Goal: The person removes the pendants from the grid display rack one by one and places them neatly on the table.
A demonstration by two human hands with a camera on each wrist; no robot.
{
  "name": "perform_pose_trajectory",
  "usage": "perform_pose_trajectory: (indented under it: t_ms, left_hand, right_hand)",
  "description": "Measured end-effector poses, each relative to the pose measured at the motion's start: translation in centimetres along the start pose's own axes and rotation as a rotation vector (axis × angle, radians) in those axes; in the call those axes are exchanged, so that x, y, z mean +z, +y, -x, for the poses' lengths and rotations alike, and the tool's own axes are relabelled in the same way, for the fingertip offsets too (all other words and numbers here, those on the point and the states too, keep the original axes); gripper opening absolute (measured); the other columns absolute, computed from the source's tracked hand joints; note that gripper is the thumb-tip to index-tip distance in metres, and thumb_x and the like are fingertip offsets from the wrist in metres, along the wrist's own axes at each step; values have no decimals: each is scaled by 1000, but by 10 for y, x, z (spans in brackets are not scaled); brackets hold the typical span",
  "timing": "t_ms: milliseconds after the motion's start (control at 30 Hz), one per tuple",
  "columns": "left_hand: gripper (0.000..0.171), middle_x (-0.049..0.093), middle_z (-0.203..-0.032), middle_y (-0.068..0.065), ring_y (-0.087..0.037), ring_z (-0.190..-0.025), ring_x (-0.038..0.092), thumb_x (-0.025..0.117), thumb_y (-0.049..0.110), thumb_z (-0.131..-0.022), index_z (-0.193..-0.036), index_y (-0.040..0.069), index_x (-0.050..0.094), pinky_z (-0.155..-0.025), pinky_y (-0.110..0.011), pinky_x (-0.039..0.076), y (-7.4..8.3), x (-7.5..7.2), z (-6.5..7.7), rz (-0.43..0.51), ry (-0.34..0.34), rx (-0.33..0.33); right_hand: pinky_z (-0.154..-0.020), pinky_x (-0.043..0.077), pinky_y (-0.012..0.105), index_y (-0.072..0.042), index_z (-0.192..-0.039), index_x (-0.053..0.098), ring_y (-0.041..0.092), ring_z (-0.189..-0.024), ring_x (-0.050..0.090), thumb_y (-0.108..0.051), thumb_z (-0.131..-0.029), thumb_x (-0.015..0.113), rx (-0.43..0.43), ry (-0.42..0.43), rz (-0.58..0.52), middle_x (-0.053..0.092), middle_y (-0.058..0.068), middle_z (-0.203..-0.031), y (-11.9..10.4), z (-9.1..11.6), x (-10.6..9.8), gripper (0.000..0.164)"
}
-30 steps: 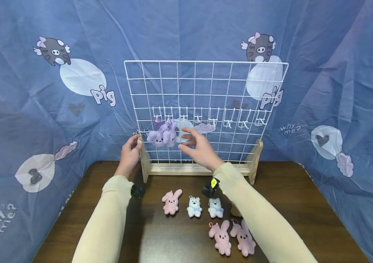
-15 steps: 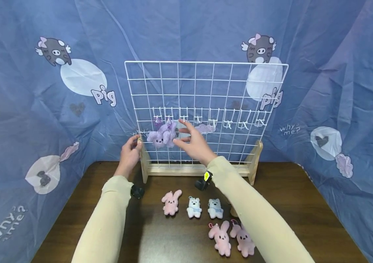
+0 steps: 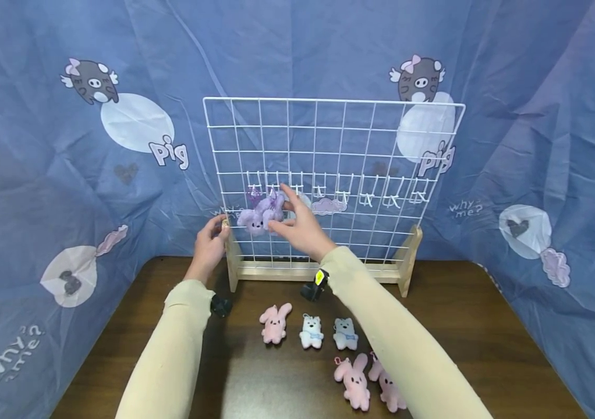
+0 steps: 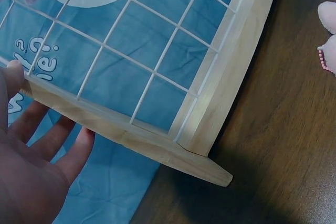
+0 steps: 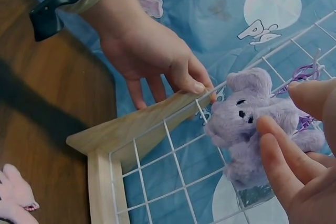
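Two purple plush charms [image 3: 253, 221] hang side by side by purple bead chains from hooks on the white wire grid [image 3: 355, 125]. My right hand [image 3: 305, 228] is at the right one, thumb in front of it and index finger stretched up by a hook. In the right wrist view, extended fingers of my right hand [image 5: 299, 177] overlap a purple plush [image 5: 247, 114]; firm contact cannot be told. My left hand [image 3: 209, 247] holds the rack's left wooden upright [image 3: 232, 259]. The left wrist view has the thumb on one side of this upright [image 4: 121, 129] and fingers on the other.
Several white hooks [image 3: 365, 198] line the grid to the right. On the brown table [image 3: 245, 384] lie pink bunny plushes [image 3: 275, 325] and two white bear plushes [image 3: 311, 333]. My right sleeve [image 3: 402, 337] partly covers one pink bunny. A blue printed cloth [image 3: 329, 46] stands behind.
My right hand has moved left to the hanging purple plushes, thumb now overlapping the right one. My left hand keeps its hold on the upright. The view shifts slightly.
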State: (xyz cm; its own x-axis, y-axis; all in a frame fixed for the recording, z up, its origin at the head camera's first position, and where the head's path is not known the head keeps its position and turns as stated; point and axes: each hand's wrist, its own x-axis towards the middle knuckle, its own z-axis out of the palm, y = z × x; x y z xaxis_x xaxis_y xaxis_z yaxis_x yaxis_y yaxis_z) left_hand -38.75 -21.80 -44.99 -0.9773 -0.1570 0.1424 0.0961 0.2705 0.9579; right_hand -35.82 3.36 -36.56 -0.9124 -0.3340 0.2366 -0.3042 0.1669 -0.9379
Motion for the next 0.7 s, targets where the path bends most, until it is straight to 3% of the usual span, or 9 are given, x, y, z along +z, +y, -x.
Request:
perform_pose_trajectory:
  t_ms: [133, 300, 500, 700]
  left_hand:
    - [42, 59, -142, -23, -28, -109, 57, 52, 19, -111, -152, 15, 53, -85, -38, 53, 1, 2, 0, 2, 1, 10]
    - [42, 57, -144, -23, -31, -115, 57, 51, 19, -111, -153, 15, 52, -94, -47, 53, 1, 2, 0, 9, -2, 4]
    - [43, 54, -149, -23, -35, -125, 55, 50, 20, -112, -155, 15, 50, -103, -56, 50, 2, 1, 1, 20, -10, -16]
    - [43, 57, -146, -24, -32, -116, 58, 51, 17, -111, -154, 13, 51, -87, -41, 54, 0, 1, 1, -9, 4, 17]
  right_hand:
    - [-85, 62, 34, -28, -169, 17, 31, -102, 72, 1, -95, 74, 18, 20, -76, 39, 27, -158, -3, -1, 1, 98]
    - [-82, 62, 35, -26, -168, 20, 29, -97, 71, -2, -94, 76, 23, 47, -46, 45, 24, -149, -4, -1, 0, 96]
    - [-87, 61, 47, -16, -159, 42, 25, -93, 67, -11, -96, 77, 23, 49, 38, 55, 18, -136, -4, -1, 0, 73]
    - [-73, 61, 33, -4, -143, 59, 25, -87, 65, -15, -96, 77, 17, 37, 97, 62, 16, -129, -5, -3, 1, 52]
